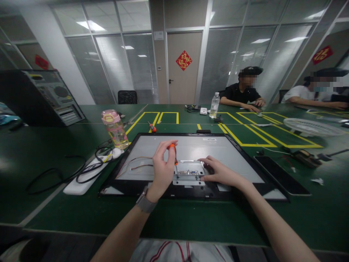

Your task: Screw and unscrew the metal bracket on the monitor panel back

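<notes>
A monitor panel lies face down on the green table, its grey metal back up. Near its front edge sits a small metal bracket with a connector board. My left hand is closed round an orange-handled screwdriver held upright, its tip down at the bracket's left end. My right hand rests on the bracket's right side, fingers curled and pressing on it. Thin wires run over the panel to the left of my left hand.
A pink water bottle and a white block with black cables lie at left. A PC case stands far left. A dark strip and tools lie at right. Two people sit across the table; a clear bottle stands there.
</notes>
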`<act>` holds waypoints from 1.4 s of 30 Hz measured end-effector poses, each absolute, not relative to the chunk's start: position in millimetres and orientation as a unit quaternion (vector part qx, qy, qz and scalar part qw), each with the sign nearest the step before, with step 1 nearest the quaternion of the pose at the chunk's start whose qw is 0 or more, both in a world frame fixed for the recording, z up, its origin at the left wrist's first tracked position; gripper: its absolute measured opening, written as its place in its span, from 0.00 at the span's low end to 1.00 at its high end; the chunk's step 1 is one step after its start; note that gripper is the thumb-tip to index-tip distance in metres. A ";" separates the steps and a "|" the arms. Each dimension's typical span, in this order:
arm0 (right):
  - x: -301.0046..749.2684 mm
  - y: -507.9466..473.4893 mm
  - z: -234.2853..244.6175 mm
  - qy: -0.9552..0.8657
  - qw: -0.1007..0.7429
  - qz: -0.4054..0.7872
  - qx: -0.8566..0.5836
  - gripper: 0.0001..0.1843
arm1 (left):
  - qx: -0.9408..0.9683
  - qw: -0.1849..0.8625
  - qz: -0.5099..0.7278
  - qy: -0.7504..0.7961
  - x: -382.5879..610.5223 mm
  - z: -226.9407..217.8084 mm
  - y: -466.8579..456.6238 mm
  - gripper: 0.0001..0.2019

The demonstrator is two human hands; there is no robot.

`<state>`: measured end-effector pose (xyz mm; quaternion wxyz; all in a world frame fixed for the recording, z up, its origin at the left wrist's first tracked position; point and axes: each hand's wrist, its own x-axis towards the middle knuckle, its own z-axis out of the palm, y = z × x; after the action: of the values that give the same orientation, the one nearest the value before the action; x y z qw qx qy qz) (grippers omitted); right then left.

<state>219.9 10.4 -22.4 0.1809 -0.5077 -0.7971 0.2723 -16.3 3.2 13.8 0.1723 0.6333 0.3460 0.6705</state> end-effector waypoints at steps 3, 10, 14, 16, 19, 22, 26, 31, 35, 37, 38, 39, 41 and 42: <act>219.7 10.1 -22.2 -0.796 0.181 0.276 -0.507 0.34 | 0.641 0.128 0.671 0.350 -15.7 15.4 2.7 0.06; 220.7 10.7 -22.1 -0.800 0.179 0.264 -0.507 0.33 | 0.632 0.140 0.680 0.345 -16.5 11.7 3.1 0.13; 221.2 11.2 -22.6 -0.802 0.179 0.267 -0.504 0.34 | 0.629 0.159 0.677 0.347 -16.2 10.8 4.0 0.13; 221.6 11.7 -23.8 -0.803 0.180 0.267 -0.502 0.34 | 0.624 0.142 0.677 0.363 -15.6 11.0 4.2 0.11; 222.2 12.2 -25.7 -0.802 0.184 0.269 -0.500 0.33 | 0.616 0.120 0.682 0.376 -14.9 11.0 3.8 0.09; 222.4 12.2 -26.1 -0.803 0.186 0.271 -0.498 0.33 | 0.617 0.144 0.684 0.362 -15.4 10.4 2.4 0.11; 221.9 11.7 -24.3 -0.803 0.183 0.269 -0.499 0.33 | 0.620 0.181 0.686 0.334 -17.0 10.1 1.5 0.16; 221.6 11.8 -23.8 -0.802 0.181 0.266 -0.503 0.33 | 0.615 0.135 0.694 0.349 -16.9 10.8 1.4 0.13; 221.7 12.0 -24.7 -0.803 0.182 0.264 -0.502 0.33 | 0.615 0.103 0.699 0.351 -15.4 11.0 0.8 0.10; 221.6 12.0 -24.8 -0.803 0.182 0.265 -0.502 0.33 | 0.611 0.094 0.702 0.354 -14.5 10.4 1.8 0.09; 221.6 11.9 -24.8 -0.803 0.183 0.265 -0.501 0.33 | 0.605 0.097 0.706 0.356 -13.9 9.9 2.6 0.09; 221.6 11.9 -24.8 -0.804 0.183 0.265 -0.500 0.33 | 0.594 0.105 0.714 0.357 -13.3 9.3 3.6 0.10; 221.5 11.8 -24.6 -0.804 0.183 0.265 -0.500 0.34 | 0.562 0.136 0.734 0.355 -12.0 8.2 5.3 0.09; 221.4 11.7 -24.6 -0.803 0.183 0.266 -0.502 0.34 | 0.549 0.157 0.741 0.352 -11.3 7.8 5.7 0.08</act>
<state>221.4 11.7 -24.6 0.1826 -0.5018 -0.8026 0.2660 -11.3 5.7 7.8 0.1569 0.5491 0.3524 0.7414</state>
